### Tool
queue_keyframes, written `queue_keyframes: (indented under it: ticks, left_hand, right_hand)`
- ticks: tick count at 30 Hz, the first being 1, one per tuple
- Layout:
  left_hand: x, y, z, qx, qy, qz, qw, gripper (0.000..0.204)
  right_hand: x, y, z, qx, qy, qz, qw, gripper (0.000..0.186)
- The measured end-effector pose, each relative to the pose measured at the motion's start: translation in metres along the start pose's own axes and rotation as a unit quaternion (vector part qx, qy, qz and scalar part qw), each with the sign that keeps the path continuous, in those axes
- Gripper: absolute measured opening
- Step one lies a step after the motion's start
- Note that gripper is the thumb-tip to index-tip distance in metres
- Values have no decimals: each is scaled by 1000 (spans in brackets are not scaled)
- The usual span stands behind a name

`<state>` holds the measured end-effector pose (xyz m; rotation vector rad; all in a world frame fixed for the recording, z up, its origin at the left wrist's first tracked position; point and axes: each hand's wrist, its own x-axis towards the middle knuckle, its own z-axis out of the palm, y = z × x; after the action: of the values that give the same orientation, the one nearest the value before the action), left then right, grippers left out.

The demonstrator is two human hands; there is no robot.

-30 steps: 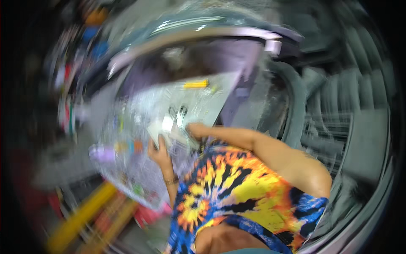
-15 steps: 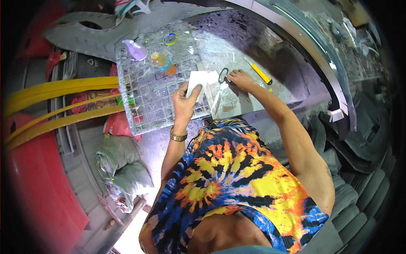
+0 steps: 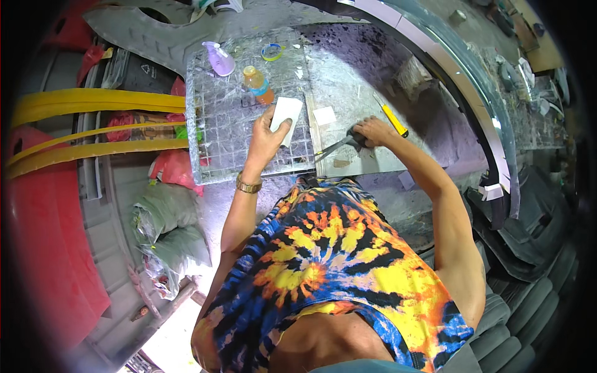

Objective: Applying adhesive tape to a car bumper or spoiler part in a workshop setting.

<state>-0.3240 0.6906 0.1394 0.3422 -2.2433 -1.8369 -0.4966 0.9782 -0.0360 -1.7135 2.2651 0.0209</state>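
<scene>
My left hand is closed on a white piece of paper or thin card, with the thumb across its front. Off to the right, my right hand has its fingers closed around the dark handles of the scissors. Their blades point left and toward me, low over the table's near edge. Between the hands, a small white square piece lies flat on the table. A yellow utility knife rests just right of my right hand, its blade end pointing away from me.
Beyond my left hand stand an orange drink bottle and a purple spray bottle; a blue-and-yellow ring lies behind. A long curved panel arches around the table's far right. Yellow strips reach the table's left edge.
My right hand has taken hold of the scissors and turned them, so the handles moved right and nearer. The left hand's white piece now sits apart from the small square. The view shifted slightly.
</scene>
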Motion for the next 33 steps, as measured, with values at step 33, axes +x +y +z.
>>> queue_keyframes:
  ticks: [33]
  left_hand:
    - [45, 27, -20, 60, -254, -4, 965, 28]
  right_hand:
    - [-32, -159, -140, 570, 103, 177, 796, 51]
